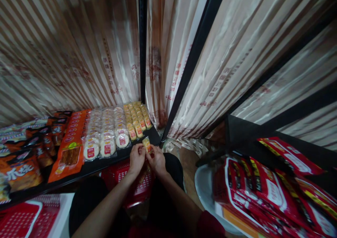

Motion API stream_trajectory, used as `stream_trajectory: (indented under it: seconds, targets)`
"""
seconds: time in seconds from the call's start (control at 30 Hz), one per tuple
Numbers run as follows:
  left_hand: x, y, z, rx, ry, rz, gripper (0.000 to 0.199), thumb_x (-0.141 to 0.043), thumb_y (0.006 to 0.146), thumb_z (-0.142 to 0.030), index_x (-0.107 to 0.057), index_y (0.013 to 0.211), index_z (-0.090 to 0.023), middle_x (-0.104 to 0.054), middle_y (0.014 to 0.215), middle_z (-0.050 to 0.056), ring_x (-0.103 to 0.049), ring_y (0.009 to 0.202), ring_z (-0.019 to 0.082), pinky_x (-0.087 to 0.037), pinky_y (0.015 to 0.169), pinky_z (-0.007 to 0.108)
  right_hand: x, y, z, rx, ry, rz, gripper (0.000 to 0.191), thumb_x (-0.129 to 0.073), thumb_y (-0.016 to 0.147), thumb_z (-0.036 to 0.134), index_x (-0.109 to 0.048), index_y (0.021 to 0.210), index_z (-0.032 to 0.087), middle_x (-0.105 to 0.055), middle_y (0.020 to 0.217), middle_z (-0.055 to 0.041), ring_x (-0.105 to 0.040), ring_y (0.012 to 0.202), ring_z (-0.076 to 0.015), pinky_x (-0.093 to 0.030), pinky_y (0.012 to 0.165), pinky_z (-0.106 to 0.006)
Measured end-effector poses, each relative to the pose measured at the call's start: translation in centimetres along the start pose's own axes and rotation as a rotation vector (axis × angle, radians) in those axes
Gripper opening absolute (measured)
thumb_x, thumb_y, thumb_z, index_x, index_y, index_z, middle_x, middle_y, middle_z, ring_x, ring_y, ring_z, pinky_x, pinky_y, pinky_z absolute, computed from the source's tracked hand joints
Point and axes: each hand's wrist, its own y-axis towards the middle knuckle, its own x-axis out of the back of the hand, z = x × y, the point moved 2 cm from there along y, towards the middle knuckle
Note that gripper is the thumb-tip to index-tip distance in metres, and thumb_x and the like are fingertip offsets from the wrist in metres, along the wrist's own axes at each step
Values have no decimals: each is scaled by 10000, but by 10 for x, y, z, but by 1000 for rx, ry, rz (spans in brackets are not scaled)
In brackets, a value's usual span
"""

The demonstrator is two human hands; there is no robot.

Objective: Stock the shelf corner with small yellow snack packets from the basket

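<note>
A small yellow snack packet [146,145] is held upright between both hands, above a red basket [129,192]. My left hand [137,158] has its fingers closed at the packet's left side. Closed on its right side are the fingers of my right hand [156,159]. Just beyond the hands, rows of similar yellow packets [138,118] lie at the right end of a black shelf [155,137]. Beside them, to the left, are rows of round white wrapped crackers [107,143].
Orange snack bags [70,153] and darker bags [23,171] fill the shelf's left part. Another red basket [28,217] is at lower left. On the right, red packages [271,192] are piled by a pale stool [204,189]. Pleated curtains [105,55] hang behind black poles [189,59].
</note>
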Motion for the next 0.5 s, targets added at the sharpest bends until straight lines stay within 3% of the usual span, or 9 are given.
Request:
stream_trajectory:
  seconds: [0.2, 0.4, 0.5]
  targets:
    - [-6, 9, -1, -18, -84, 4, 241, -474, 777, -213, -616, 967, -170, -639, 980, 70, -591, 906, 169, -440, 915, 349, -1, 16, 1, -18, 7, -41, 376, -489, 817, 323, -580, 1121, 121, -622, 1029, -134, -553, 962, -231, -443, 868, -358]
    - [-11, 17, -1, 9, -267, 38, 325, -477, 770, -166, -584, 1076, -168, -633, 1071, 78, -602, 949, 151, -444, 938, 330, -2, 31, 6, -42, 46, -63, 384, -474, 824, 336, -564, 1141, 139, -609, 1046, -126, -552, 948, -222, -441, 864, -357]
    - [-14, 21, -1, -16, -255, 58, 354, -467, 760, -137, -581, 1093, -173, -620, 1118, 75, -580, 1010, 155, -419, 971, 334, -5, 39, 6, -33, 48, -92, 396, -445, 841, 335, -540, 1168, 133, -602, 1045, -127, -546, 942, -219, -430, 881, -369]
